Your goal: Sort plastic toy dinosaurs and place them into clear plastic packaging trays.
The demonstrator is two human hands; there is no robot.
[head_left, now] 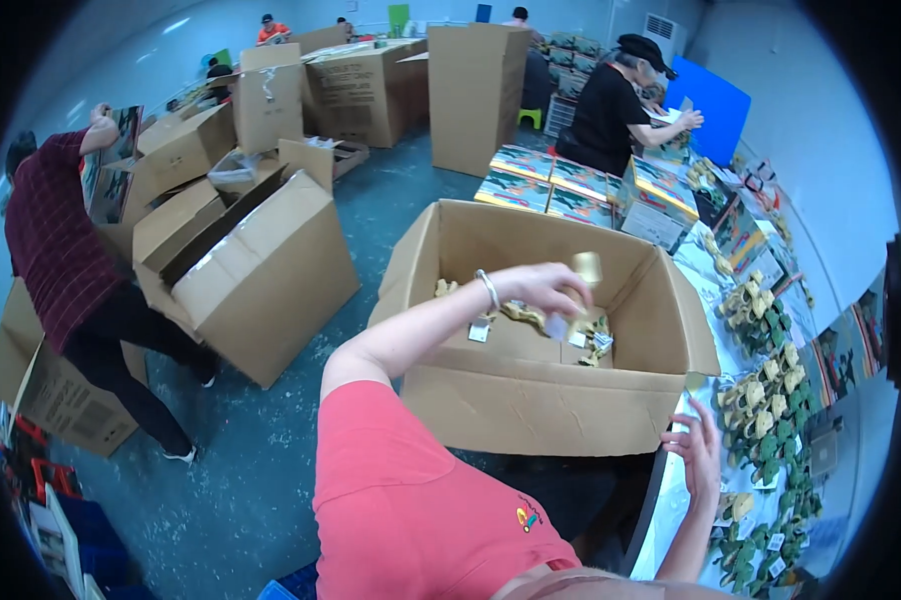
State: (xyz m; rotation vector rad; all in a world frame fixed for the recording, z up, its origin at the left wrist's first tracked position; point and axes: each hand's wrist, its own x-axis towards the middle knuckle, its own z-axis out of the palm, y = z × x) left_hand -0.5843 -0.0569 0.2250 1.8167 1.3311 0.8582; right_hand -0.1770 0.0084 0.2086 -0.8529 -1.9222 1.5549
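Cardboard box, left hand inside (toy gripped), table beside.

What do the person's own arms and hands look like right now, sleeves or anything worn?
Both forearms are bare, no gloves. The left hand has a thin silvery bangle at the wrist. The right hand wears nothing visible. A coral-pink short-sleeved top with a small colourful emblem covers the shoulder.

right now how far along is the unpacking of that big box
Partly done, by the look of it. Done: rows of green and tan toys already lie on the table at right. In hand: the left hand lifts a tan toy above the open cardboard box; the right hand rests at the table edge. Left: a few toys remain on the box floor.
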